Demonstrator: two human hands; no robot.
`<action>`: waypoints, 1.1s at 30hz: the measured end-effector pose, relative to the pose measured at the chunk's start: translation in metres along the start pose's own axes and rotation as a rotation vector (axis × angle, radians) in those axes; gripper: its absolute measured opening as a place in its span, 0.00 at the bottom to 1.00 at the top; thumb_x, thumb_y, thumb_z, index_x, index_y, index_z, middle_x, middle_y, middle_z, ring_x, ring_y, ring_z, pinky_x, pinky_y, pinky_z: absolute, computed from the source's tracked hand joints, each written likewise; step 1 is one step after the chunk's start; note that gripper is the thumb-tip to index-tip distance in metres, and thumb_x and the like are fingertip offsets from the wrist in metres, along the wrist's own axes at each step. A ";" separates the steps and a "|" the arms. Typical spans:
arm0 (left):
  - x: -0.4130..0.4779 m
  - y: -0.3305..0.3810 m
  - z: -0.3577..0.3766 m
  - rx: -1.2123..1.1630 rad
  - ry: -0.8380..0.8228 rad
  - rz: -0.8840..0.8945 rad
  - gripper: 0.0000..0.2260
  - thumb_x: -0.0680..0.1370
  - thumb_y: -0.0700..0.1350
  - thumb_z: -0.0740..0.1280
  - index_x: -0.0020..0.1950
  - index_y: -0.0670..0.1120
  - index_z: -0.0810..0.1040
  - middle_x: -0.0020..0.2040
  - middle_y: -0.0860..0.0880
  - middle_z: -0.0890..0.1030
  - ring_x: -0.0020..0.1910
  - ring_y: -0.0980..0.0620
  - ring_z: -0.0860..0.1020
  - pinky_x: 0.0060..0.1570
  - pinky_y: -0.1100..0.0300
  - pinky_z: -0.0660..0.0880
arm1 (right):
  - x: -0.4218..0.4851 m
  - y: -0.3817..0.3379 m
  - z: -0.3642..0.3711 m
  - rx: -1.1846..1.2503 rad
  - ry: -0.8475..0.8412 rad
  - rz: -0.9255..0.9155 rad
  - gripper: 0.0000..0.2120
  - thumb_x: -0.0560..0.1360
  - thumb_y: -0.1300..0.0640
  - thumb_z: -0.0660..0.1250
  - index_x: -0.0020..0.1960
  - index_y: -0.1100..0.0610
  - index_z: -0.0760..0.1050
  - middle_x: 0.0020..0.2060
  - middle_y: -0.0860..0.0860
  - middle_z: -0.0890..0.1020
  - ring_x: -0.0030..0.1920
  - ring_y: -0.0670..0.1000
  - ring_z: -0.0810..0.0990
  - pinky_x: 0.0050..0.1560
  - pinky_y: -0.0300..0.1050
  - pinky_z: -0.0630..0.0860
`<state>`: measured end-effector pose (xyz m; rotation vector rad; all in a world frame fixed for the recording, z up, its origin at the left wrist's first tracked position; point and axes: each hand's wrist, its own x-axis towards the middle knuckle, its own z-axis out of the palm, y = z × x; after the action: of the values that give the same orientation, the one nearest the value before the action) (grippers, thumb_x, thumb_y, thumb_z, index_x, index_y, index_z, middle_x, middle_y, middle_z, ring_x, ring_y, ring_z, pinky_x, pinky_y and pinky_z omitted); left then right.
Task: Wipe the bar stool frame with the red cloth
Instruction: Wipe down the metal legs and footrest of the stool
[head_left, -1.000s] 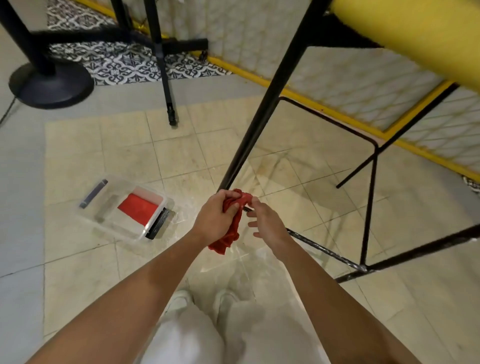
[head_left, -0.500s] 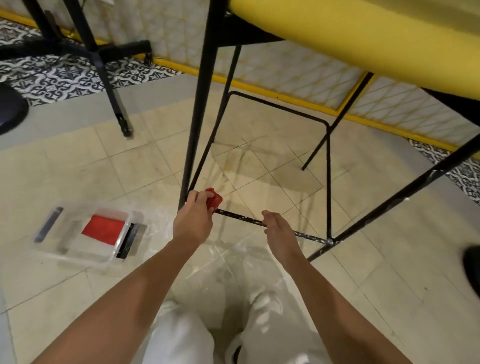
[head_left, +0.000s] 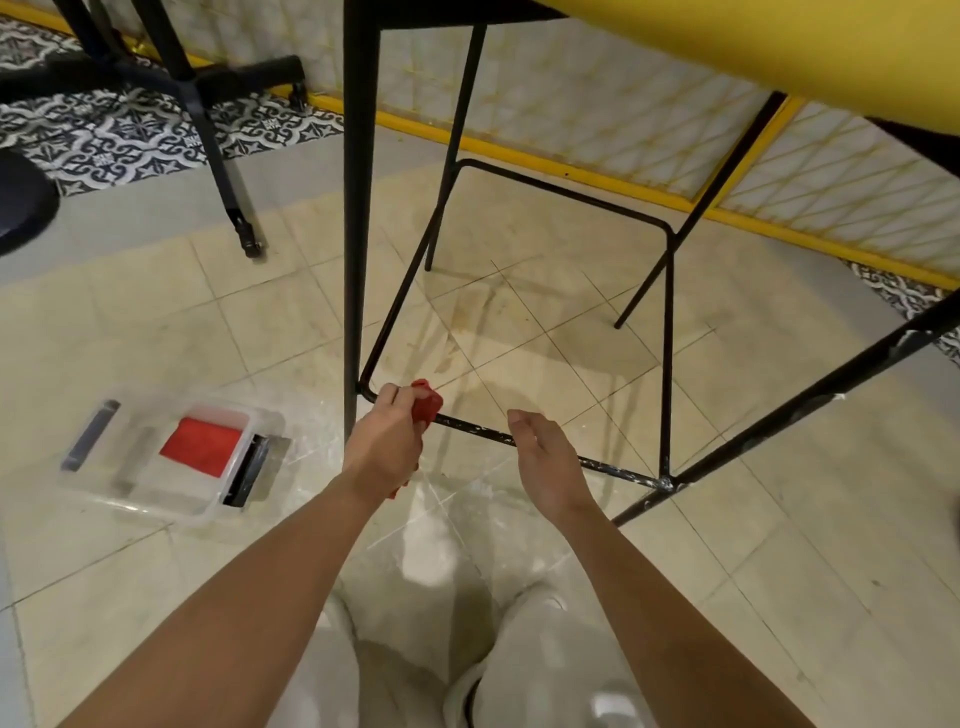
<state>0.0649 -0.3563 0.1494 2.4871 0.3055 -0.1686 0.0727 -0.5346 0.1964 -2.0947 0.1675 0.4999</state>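
The cloth (head_left: 427, 405) is bunched on the left end of the rail (head_left: 613, 467), right at the corner, with the left hand (head_left: 387, 441) clamped round it. Half a second back the right hand (head_left: 543, 457) was holding the rail further along. Now it has lifted just off the rail, fingers loose and apart, holding nothing. I'd say that frees the rail's speckled stretch for a wipe rightward. A tray (head_left: 156, 506) holding a spare cloth (head_left: 202, 452) lies left of the rail.

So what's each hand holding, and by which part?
The left hand grips the red cloth by its bunched middle, on the footrest bar. The right hand holds nothing.
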 end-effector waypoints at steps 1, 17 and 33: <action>0.002 0.000 0.001 0.002 -0.008 0.014 0.16 0.80 0.40 0.60 0.68 0.46 0.70 0.62 0.48 0.71 0.46 0.44 0.79 0.45 0.52 0.76 | 0.001 0.003 0.002 -0.013 0.009 -0.014 0.16 0.82 0.53 0.53 0.63 0.56 0.73 0.53 0.48 0.72 0.56 0.46 0.69 0.55 0.33 0.59; 0.003 -0.012 0.003 0.106 0.065 0.037 0.16 0.80 0.43 0.60 0.69 0.50 0.70 0.62 0.47 0.72 0.48 0.42 0.79 0.44 0.50 0.77 | 0.008 0.028 0.013 -0.133 0.001 -0.092 0.18 0.80 0.49 0.56 0.66 0.52 0.71 0.61 0.50 0.72 0.63 0.51 0.71 0.65 0.48 0.69; 0.003 0.002 0.008 0.127 0.100 -0.065 0.18 0.78 0.35 0.60 0.68 0.44 0.70 0.66 0.46 0.68 0.50 0.41 0.78 0.48 0.51 0.76 | 0.014 0.032 0.002 -0.133 -0.022 -0.076 0.19 0.80 0.48 0.56 0.68 0.53 0.69 0.63 0.49 0.69 0.63 0.52 0.71 0.64 0.50 0.69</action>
<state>0.0683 -0.3617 0.1436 2.6178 0.4295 -0.0928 0.0749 -0.5492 0.1643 -2.2150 0.0425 0.4991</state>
